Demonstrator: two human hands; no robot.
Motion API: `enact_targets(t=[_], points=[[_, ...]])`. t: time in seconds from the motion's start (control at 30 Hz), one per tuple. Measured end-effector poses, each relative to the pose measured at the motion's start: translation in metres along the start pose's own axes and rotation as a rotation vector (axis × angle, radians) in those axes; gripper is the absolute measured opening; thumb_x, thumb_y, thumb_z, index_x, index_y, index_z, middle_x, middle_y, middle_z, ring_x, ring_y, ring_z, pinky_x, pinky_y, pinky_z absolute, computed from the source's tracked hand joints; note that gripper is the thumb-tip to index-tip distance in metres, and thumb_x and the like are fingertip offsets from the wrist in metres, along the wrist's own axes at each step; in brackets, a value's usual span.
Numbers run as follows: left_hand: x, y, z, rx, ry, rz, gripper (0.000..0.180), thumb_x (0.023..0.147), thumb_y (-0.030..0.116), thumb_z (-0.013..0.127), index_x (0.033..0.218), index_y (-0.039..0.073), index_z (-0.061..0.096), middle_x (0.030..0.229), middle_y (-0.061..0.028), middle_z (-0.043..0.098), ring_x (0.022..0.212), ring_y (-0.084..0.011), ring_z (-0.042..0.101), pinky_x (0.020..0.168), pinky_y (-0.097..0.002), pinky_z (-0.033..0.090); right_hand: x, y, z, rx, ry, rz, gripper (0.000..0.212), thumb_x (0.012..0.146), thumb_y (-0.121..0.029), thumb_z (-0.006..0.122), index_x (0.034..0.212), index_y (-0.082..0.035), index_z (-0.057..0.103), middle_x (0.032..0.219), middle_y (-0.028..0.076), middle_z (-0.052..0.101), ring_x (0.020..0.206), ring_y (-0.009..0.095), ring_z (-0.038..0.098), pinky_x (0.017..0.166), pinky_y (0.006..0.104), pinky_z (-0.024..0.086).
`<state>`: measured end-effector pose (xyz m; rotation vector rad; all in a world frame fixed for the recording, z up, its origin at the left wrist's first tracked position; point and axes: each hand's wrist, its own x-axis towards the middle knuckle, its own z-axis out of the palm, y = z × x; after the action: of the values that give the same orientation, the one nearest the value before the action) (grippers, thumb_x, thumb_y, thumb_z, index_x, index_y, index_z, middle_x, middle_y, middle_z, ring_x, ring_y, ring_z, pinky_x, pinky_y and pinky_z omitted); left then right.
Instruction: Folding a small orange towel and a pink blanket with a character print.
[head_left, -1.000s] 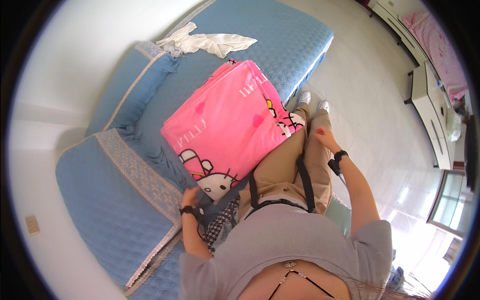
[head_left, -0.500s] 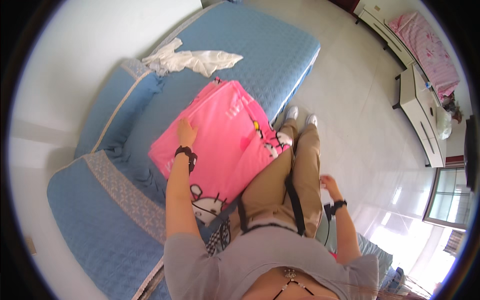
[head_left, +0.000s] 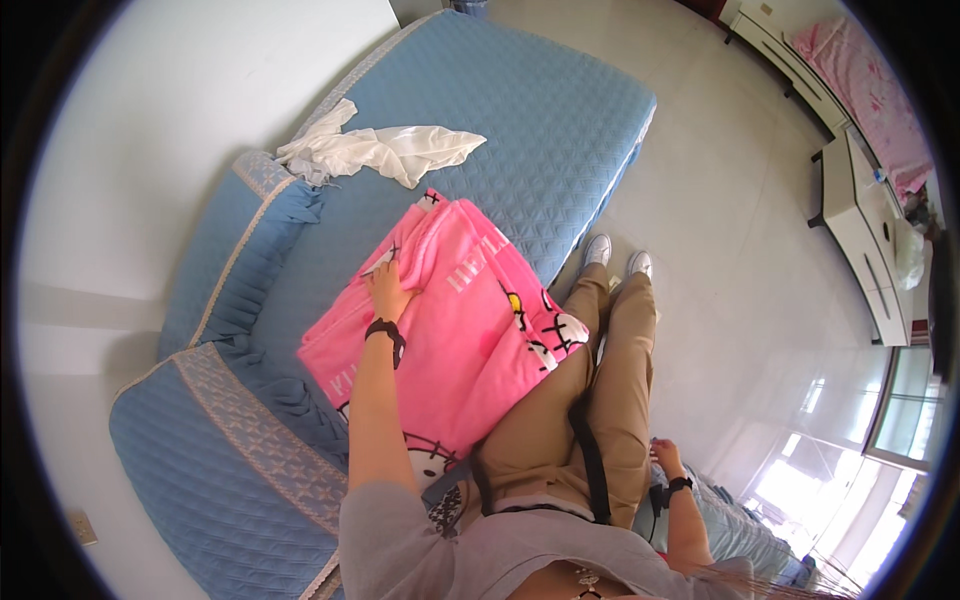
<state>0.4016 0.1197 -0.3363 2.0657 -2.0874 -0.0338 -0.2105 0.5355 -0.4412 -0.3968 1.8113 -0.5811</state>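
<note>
A folded pink plush blanket (head_left: pixel 450 330) with white cartoon cat figures lies on the blue quilted sofa cover, its near side against my legs. My left hand (head_left: pixel 390 289) is at the blanket's upper left part, its fingers closed on a raised fold of the top layer. Away from the blanket, out to the right beside my thigh, hangs my right hand (head_left: pixel 667 457). Its fingers are loosely bent and apart, and I make out nothing held in them. Each wrist wears a dark band.
A crumpled white cloth (head_left: pixel 380 150) lies farther up on the blue sofa cover (head_left: pixel 540 100). The padded sofa arm (head_left: pixel 220 450) borders the left side. White low cabinets (head_left: pixel 860 225) stand at the right, beyond the pale tiled floor (head_left: pixel 740 210). Another blue-covered seat (head_left: pixel 725 520) is at lower right.
My left hand has moved from lying on the blanket to gripping a fold, which now stands raised and bunched. My right hand has dropped lower in view. The whole view has shifted slightly.
</note>
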Motion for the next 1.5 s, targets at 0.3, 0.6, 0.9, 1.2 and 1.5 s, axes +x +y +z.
enact_targets(t=[0.3, 0.6, 0.9, 1.2, 1.5], points=[[0.015, 0.001, -0.011, -0.31, 0.044, 0.098, 0.046, 0.063, 0.023, 0.073, 0.093, 0.001, 0.048, 0.097, -0.0177, 0.054, 0.092, -0.0367, 0.049, 0.076, -0.0413, 0.039, 0.014, -0.024, 0.029, -0.448, -0.038, -0.367, 0.026, 0.08, -0.017, 0.055, 0.097, 0.003, 0.059, 0.085, 0.019, 0.064, 0.075, 0.026, 0.062, 0.066, 0.033, 0.047], [0.039, -0.051, -0.031, -0.269, 0.239, -0.206, 0.052, 0.075, 0.033, 0.064, 0.111, -0.001, 0.048, 0.105, -0.0215, 0.055, 0.097, -0.0384, 0.051, 0.082, -0.0419, 0.041, -0.008, -0.029, 0.028, -0.409, 0.026, -0.108, 0.028, 0.077, -0.021, 0.059, 0.094, 0.001, 0.059, 0.077, 0.014, 0.063, 0.065, 0.019, 0.062, 0.054, 0.0285, 0.05], [-0.051, -0.173, -0.037, 0.039, -0.21, -0.671, 0.059, 0.08, 0.056, 0.045, 0.12, 0.012, 0.046, 0.124, -0.0124, 0.047, 0.116, -0.0302, 0.042, 0.089, -0.056, 0.032, 0.013, -0.038, 0.065, -0.496, -0.023, -0.345, 0.025, 0.079, -0.02, 0.056, 0.093, 0.001, 0.059, 0.079, 0.019, 0.063, 0.074, 0.031, 0.062, 0.064, 0.0355, 0.047], [-0.096, -0.182, -0.1, 0.589, -0.42, -0.084, 0.037, 0.083, 0.039, 0.048, 0.104, 0.009, 0.053, 0.106, -0.0082, 0.055, 0.103, -0.0242, 0.05, 0.085, -0.052, 0.034, 0.008, -0.036, 0.044, -0.521, -0.037, -0.366, 0.027, 0.079, -0.021, 0.058, 0.095, 0.001, 0.06, 0.085, 0.02, 0.064, 0.078, 0.029, 0.063, 0.067, 0.0348, 0.048], [-0.111, -0.089, -0.064, 0.86, -0.018, -0.008, 0.045, 0.082, 0.027, 0.048, 0.124, 0.012, 0.043, 0.13, -0.0124, 0.04, 0.122, -0.0292, 0.035, 0.095, -0.0549, 0.027, 0.011, -0.091, 0.053, -0.556, 0.212, -0.58, 0.019, 0.08, -0.014, 0.051, 0.091, 0.0, 0.058, 0.084, 0.019, 0.062, 0.079, 0.035, 0.059, 0.068, 0.0385, 0.046]])
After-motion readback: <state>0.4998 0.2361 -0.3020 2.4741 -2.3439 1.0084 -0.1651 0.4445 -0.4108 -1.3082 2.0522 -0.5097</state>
